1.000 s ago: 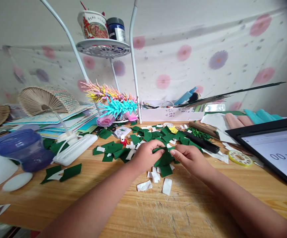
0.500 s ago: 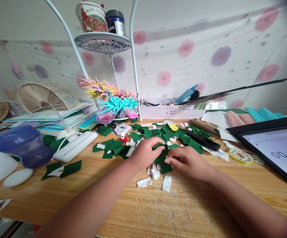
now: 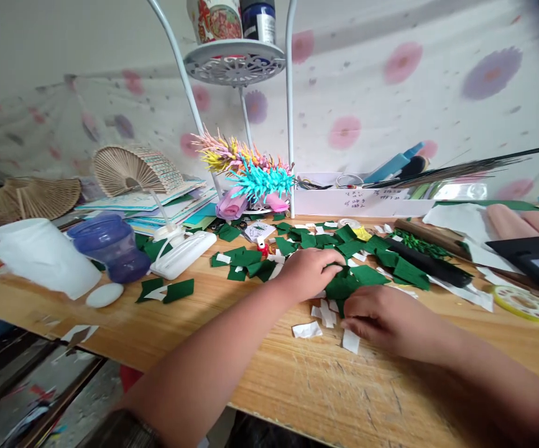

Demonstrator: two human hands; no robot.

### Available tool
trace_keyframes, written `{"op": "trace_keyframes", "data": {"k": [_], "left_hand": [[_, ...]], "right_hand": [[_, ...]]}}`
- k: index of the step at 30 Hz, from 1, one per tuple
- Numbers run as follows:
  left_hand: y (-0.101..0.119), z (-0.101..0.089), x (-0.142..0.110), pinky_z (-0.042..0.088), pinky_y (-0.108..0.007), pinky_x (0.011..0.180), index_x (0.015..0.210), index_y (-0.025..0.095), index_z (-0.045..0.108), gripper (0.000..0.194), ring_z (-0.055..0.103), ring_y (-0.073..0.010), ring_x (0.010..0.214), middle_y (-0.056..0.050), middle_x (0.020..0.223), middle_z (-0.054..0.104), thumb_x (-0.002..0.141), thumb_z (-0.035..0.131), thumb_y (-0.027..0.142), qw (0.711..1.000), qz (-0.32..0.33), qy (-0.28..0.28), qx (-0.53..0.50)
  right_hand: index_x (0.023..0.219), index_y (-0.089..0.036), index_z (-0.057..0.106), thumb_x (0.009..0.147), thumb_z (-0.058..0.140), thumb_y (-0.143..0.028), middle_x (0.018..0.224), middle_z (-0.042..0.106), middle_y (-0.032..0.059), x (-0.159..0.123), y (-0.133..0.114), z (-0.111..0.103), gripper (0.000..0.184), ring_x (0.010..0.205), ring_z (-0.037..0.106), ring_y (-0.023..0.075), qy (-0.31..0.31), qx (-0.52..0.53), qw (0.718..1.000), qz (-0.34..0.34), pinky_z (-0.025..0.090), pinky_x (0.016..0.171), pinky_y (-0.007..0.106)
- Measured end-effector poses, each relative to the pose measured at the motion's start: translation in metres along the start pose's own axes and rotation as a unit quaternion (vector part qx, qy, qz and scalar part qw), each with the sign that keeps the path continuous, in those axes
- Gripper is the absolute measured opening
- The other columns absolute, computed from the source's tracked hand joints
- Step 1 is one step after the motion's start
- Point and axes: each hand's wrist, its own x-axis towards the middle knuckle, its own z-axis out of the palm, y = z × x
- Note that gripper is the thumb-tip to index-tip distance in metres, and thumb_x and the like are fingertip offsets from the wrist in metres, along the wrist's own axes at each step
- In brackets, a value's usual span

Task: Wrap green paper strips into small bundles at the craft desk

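Note:
My left hand (image 3: pixel 313 271) rests among the scattered green crepe paper pieces (image 3: pixel 339 283), thumb and fingers closed on the edge of one. Just to the right, my right hand (image 3: pixel 381 316) is curled with its fingertips pressed together; whatever they hold, if anything, is hidden. Beneath those fingertips lies a small white paper strip (image 3: pixel 350 341). More white scraps (image 3: pixel 307 330) lie on the wood in front of the green pile.
A white stand (image 3: pixel 236 53) rises behind, with colourful pipe-cleaner-like stems (image 3: pixel 260 177) beside it. At left are a purple cup (image 3: pixel 105 246) and a white box-shaped device (image 3: pixel 183 255). A black stick (image 3: pixel 430 264), a yellow tape roll (image 3: pixel 525 303) and a tablet (image 3: pixel 537 258) lie right.
The view has swung left, so things appear further right. My right hand has drawn slightly toward me, over a white strip, away from the green piece. My left hand stays at the green paper.

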Motion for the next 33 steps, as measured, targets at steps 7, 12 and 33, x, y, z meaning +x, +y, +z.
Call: {"op": "trace_keyframes", "data": {"k": [7, 12, 33], "left_hand": [[-0.001, -0.001, 0.0, 0.042, -0.025, 0.073, 0.086, 0.022, 0.059, 0.018, 0.057, -0.0137, 0.081, 0.001, 0.087, 0.065, 0.076, 0.044, 0.019, 1.0, 0.014, -0.008, 0.018], [-0.001, 0.0, 0.001, 0.042, -0.025, 0.074, 0.085, 0.021, 0.059, 0.018, 0.057, -0.0137, 0.081, 0.001, 0.086, 0.065, 0.076, 0.044, 0.018, 1.0, 0.017, -0.013, 0.019], [0.0, -0.003, 0.003, 0.042, -0.024, 0.073, 0.085, 0.02, 0.059, 0.021, 0.056, -0.014, 0.083, -0.001, 0.087, 0.064, 0.074, 0.043, 0.011, 0.999, 0.018, -0.036, 0.028]], "right_hand": [[0.075, -0.021, 0.057, 0.075, 0.047, -0.016, 0.071, 0.058, 0.0003, 0.007, -0.005, 0.007, 0.011, 0.071, 0.05, 0.0146, 0.038, 0.009, 0.999, -0.023, 0.034, 0.064, 0.026], [0.081, -0.023, 0.059, 0.074, 0.047, -0.013, 0.077, 0.059, 0.0006, 0.01, 0.004, 0.01, 0.018, 0.076, 0.049, 0.0153, 0.059, 0.006, 0.998, 0.017, 0.034, 0.067, 0.026], [0.07, -0.02, 0.062, 0.077, 0.044, -0.02, 0.071, 0.058, 0.0032, 0.009, 0.012, 0.008, 0.019, 0.069, 0.051, 0.0146, 0.053, -0.021, 0.992, 0.112, 0.035, 0.059, 0.023]]}}
